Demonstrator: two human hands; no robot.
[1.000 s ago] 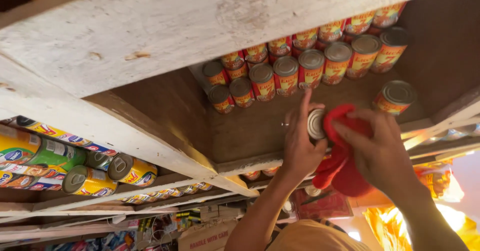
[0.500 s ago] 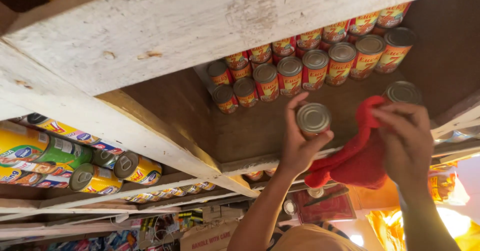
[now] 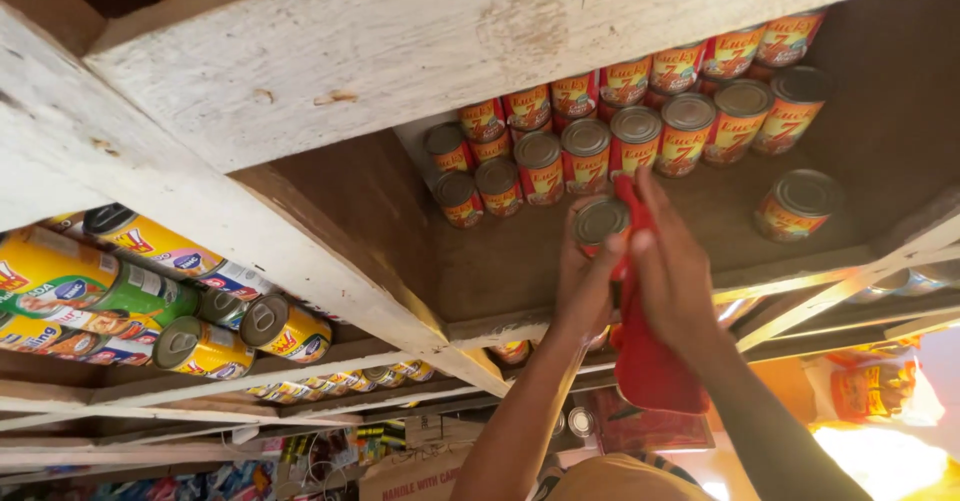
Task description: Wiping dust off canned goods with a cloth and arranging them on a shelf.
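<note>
The left hand point(image 3: 585, 281) is gripping a can point(image 3: 601, 221) just in front of the can rows point(image 3: 640, 126) while the right hand point(image 3: 672, 271) is gripping a red cloth point(image 3: 650, 366) and wiping it, not yet shelved.

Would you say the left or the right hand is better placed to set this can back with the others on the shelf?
Probably the left hand: its grip is already around the can, in front of the stacked cans. The right hand is occupied, pressing the red cloth against it.
</note>
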